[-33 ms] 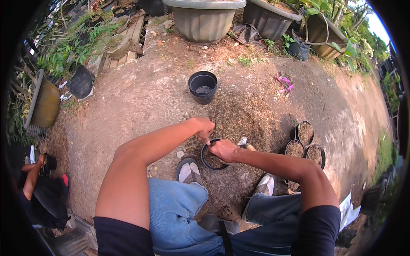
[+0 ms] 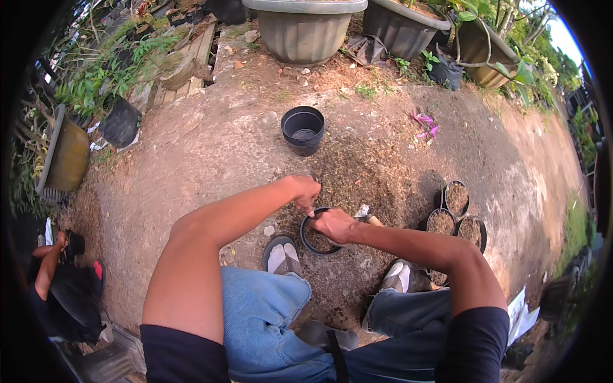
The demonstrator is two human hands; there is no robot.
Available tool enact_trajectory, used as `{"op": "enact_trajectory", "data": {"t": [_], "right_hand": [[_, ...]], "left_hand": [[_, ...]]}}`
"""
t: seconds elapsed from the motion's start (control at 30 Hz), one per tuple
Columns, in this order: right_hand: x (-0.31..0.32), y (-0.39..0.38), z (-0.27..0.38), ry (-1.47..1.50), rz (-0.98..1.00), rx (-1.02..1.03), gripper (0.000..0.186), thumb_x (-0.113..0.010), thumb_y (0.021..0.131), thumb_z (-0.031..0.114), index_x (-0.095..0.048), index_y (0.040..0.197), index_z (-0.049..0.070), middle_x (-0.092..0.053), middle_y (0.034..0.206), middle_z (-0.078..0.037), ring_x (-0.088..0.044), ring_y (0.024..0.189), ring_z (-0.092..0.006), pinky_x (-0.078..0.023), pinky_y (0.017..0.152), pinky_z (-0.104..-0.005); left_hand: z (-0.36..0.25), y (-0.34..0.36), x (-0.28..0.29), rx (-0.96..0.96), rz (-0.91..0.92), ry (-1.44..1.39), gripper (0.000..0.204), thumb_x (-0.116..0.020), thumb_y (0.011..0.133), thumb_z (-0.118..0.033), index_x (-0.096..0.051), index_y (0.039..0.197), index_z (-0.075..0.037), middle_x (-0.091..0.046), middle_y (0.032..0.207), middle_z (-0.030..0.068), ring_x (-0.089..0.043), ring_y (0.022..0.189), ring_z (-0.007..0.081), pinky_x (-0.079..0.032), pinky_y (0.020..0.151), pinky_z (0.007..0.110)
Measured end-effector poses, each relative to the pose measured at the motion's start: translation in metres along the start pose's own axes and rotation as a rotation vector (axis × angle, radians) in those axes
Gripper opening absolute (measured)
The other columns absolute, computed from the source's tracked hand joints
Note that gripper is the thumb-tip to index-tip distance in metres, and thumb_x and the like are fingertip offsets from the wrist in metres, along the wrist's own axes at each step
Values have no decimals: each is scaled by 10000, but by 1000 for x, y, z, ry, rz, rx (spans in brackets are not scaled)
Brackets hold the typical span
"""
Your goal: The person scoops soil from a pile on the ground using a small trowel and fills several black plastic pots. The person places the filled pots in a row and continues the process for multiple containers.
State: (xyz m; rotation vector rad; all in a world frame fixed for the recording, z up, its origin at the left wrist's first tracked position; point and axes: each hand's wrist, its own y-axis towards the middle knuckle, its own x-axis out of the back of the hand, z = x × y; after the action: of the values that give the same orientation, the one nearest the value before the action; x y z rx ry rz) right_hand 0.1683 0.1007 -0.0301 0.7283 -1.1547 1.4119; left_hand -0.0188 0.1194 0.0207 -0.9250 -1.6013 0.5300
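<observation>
A round black plant pot [image 2: 308, 244] stands on the ground between my feet, with brown soil mix inside. At its far left rim my left hand [image 2: 307, 193] has its fingers curled, with a fingertip pointing down against the edge. My right hand [image 2: 334, 226] reaches over the pot from the right with bent fingers, and its fingertips are hidden inside the rim. The two hands almost touch. Just right of the right hand lies a small tool with a pale wooden handle [image 2: 374, 221], partly covered by my forearm.
Loose soil mix [image 2: 364, 169] is heaped beyond the pot. Nested black pots [image 2: 303, 131] stand farther off. Several filled pots [image 2: 471, 231] cluster at the right. Large planters [image 2: 306, 32] line the far edge. Another person [image 2: 67, 287] crouches at the far left.
</observation>
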Motion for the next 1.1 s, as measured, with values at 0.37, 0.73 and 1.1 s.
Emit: {"op": "enact_trajectory", "data": {"t": [0.37,0.73,1.1], "right_hand": [[-8,-6,-9,40,32,67,137,-590,888,128,-665,965,42,-724,888,-208,-729,882,-392,-582,759,-502],[-3,-15,-14,244,177,-47,161,-567,919,175,-599,1018,53,-692,869,-225,-694,864,-422,-545,746,-526],[3,-14,-11,283,72,-138,293,-580,931,162,-549,1201,54,-677,807,-199,-691,801,-400,-528,705,-518]], "left_hand": [[2,4,-1,-23,21,42,465,-857,763,-546,-752,845,-100,-776,795,-15,-732,840,172,-560,787,371],[7,7,-5,5,37,-38,465,-854,766,-556,-752,799,-103,-768,777,-11,-727,801,172,-558,770,369],[3,0,-2,0,14,-12,417,-858,787,-494,-756,861,-96,-766,788,1,-725,781,179,-562,714,367]]}}
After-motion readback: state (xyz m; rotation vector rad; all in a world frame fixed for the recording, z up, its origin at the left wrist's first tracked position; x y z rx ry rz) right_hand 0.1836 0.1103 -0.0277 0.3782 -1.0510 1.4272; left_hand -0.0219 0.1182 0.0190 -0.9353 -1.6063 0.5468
